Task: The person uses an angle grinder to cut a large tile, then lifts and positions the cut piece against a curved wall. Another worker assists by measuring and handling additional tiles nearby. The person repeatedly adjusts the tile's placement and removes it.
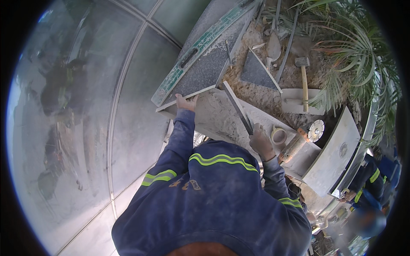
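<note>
My left hand (186, 103) grips the near edge of a dark speckled stone slab (204, 70) beside the glass wall. A long green spirit level (181, 64) lies along the slab's left side. My right hand (262, 143) is closed around the lower end of a long, straight, narrow bar (239, 109); whether it is metal or stone I cannot tell. The bar slants up and left over a bed of grey mortar (215, 109), its far end close to the slab's corner. Near my right hand a roll of tape (279, 135) rests on the pale ledge.
An angle grinder (294, 147) with a segmented disc lies to the right. Beyond are a mallet (304, 81), a float (294, 106), a trowel (273, 48) and a triangular stone piece (257, 70). Palm fronds (350, 55) overhang the soil. Another person (363, 181) works at far right.
</note>
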